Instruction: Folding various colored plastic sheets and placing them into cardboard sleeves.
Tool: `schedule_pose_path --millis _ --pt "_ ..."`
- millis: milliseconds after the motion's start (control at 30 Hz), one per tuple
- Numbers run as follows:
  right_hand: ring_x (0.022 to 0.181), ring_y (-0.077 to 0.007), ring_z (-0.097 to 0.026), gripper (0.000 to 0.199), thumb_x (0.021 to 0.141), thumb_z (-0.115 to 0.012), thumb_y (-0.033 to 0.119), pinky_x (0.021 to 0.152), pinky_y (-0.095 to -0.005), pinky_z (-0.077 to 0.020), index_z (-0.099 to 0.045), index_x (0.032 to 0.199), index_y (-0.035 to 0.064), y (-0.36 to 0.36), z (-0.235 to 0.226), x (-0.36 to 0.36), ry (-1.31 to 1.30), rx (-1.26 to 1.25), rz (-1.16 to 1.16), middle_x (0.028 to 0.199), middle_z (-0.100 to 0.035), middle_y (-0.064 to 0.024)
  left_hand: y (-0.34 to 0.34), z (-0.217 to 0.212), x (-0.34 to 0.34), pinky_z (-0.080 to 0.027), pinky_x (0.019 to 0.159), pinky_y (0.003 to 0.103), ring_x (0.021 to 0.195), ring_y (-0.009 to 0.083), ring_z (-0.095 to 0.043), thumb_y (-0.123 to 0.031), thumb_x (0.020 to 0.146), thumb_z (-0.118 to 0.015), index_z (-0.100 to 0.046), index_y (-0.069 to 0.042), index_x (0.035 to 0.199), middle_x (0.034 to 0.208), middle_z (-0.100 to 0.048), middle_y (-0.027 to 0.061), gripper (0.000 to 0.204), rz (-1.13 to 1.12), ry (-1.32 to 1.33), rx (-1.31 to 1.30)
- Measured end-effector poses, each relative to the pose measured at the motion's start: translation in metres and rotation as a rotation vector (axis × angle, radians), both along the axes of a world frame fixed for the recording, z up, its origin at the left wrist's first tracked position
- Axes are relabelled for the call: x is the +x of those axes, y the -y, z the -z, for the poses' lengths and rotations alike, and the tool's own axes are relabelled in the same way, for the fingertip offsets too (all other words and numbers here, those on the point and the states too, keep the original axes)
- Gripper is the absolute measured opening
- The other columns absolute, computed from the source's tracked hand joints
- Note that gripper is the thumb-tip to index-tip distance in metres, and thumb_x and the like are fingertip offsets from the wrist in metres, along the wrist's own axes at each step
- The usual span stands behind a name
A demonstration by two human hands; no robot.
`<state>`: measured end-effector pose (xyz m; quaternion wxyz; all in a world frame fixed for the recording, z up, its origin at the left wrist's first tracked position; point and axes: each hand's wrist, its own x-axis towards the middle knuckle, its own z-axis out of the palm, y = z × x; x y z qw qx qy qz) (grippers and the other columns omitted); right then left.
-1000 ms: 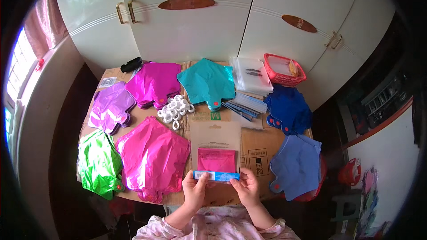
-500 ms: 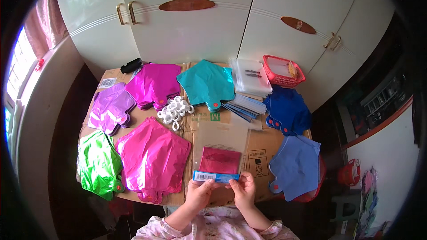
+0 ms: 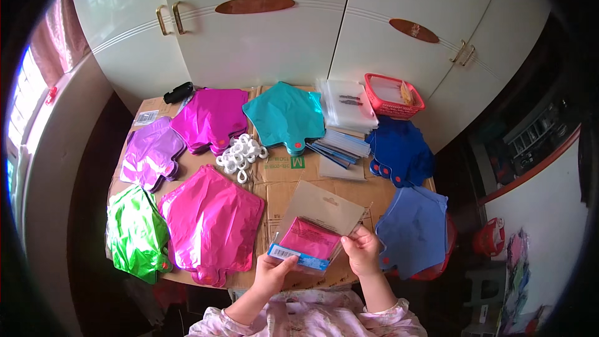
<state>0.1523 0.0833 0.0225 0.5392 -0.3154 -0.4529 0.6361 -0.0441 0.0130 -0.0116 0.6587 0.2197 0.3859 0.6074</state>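
Observation:
Above the table's near edge I hold a clear plastic bag (image 3: 329, 208), tilted so its holed top leans to the right. Inside it sit a folded pink foil sheet (image 3: 310, 238) and a blue-and-white label card (image 3: 310, 258) with a barcode. My left hand (image 3: 272, 273) pinches the bag's lower left corner by the label, thumb on top. My right hand (image 3: 362, 251) grips its right side, higher up. To the left lies a large pink foil balloon stack (image 3: 209, 218), flat and pentagon-shaped with a rounded tab.
Around the cardboard-covered table (image 3: 284, 190) lie green (image 3: 134, 231), lilac (image 3: 150, 150), magenta (image 3: 211, 118), teal (image 3: 284, 115), dark blue (image 3: 402, 150) and light blue foil balloons (image 3: 412, 231). White rings (image 3: 240, 156), clear bags (image 3: 346, 106), blue-edged cards (image 3: 340, 146) and a red basket (image 3: 393, 97) are farther back.
The bag has turned clockwise, its top swinging right. My right hand has slid from the label's lower right end up along the bag's right side; my left keeps its corner.

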Motion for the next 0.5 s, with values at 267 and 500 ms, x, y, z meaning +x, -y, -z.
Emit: schedule_pose_path --millis 267,500 --pt "0.094 -0.0067 -0.059 0.027 0.083 -0.056 -0.006 0.084 -0.0209 -0.0434 -0.058 0.109 0.0003 0.0002 -0.0012 -0.0008 0.017 -0.037 0.081 0.103 -0.065 -0.0038 0.0001 -0.005 0.0029 -0.056 0.072 0.032 0.076 0.0144 -0.065 -0.004 0.087 -0.063 -0.065 0.001 0.095 0.087 -0.068 0.0071 0.009 0.034 -0.014 -0.005" --pt "0.089 -0.005 -0.059 0.027 0.081 -0.057 -0.007 0.079 -0.0188 -0.0443 -0.059 0.106 0.0026 0.002 -0.0024 -0.0041 0.069 -0.051 0.179 0.1 -0.065 -0.0025 0.0008 -0.0019 0.0057 -0.057 0.071 0.033 0.076 0.0149 -0.065 -0.002 0.087 -0.064 -0.065 0.0 0.097 0.09 -0.068 0.0073 0.011 0.043 -0.044 -0.019"
